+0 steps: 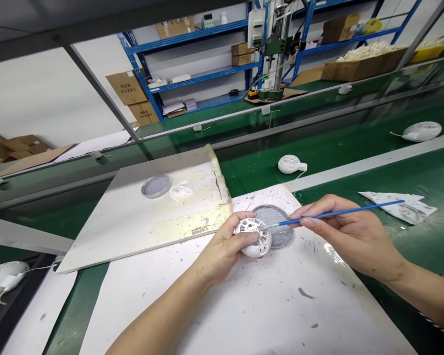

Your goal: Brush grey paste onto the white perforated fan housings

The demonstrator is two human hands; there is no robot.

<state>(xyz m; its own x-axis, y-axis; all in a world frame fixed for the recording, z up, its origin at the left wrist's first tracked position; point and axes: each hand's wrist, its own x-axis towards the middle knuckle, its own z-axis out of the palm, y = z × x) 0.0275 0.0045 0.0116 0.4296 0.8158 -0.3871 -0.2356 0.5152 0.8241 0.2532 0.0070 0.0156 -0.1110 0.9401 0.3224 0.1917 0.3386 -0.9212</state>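
Our left hand (229, 246) has its grip closed on a white vented unit (263, 241), thumb over the vented face and fingers beneath. Our right hand (350, 239) has its grip pinched shut on a blue brush (362, 208), the bristles at the unit's face; we cannot tell whether they touch it.

Our landmark is the larger grey dish (281, 236). The held unit is over its near-left edge, partly hiding it, and the dish lies on a white sheet (244, 315) with grey marks.

We judge the step in hand to be brushwork on the vented face, perhaps with the grey stuff in the dish. The next move calls for a steady unit and light, small strokes that keep the vents unclogged.

Counting outward, we have one brush and two grey dishes; the smaller grey dish (156, 186) is left of and beyond the landmark, on a white board (107, 224), beside one crumpled white piece (181, 191).

Besides the held one, we see three more units: the nearer unit (290, 164) beyond the landmark on the green tabletop (255, 170), the farther unit (424, 131) right of and beyond it, and the leftmost unit (3, 280) well to its left. One torn sheet (399, 207) lies to its right.
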